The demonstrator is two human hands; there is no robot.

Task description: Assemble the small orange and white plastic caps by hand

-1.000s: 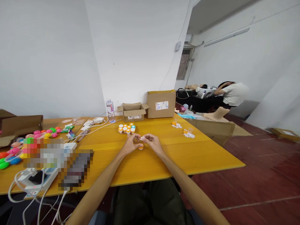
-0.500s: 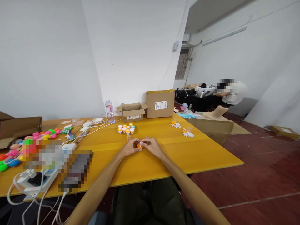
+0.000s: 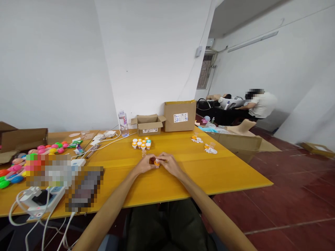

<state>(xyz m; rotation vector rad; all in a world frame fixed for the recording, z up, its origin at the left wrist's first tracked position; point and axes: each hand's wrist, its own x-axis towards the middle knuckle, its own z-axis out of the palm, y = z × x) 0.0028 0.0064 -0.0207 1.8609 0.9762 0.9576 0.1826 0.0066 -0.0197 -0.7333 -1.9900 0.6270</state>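
Observation:
My left hand (image 3: 144, 164) and my right hand (image 3: 170, 163) meet over the middle of the yellow table (image 3: 183, 174). Their fingertips close together on a small orange cup (image 3: 156, 162) with a white piece at its top. The cup rests on or just above the tabletop; I cannot tell which. A little farther back stands a cluster of several small orange and white cups (image 3: 141, 143).
Two groups of small white and orange parts (image 3: 210, 149) lie at the right. Cardboard boxes (image 3: 179, 115), a water bottle (image 3: 123, 122), colourful balls (image 3: 49, 149) and cables (image 3: 34, 205) line the back and left. A person sits far right. The table edge runs near my lap.
My hands dropped from holding a small white piece above the orange cup to closing on the cup at the table surface; the white piece now sits on the cup.

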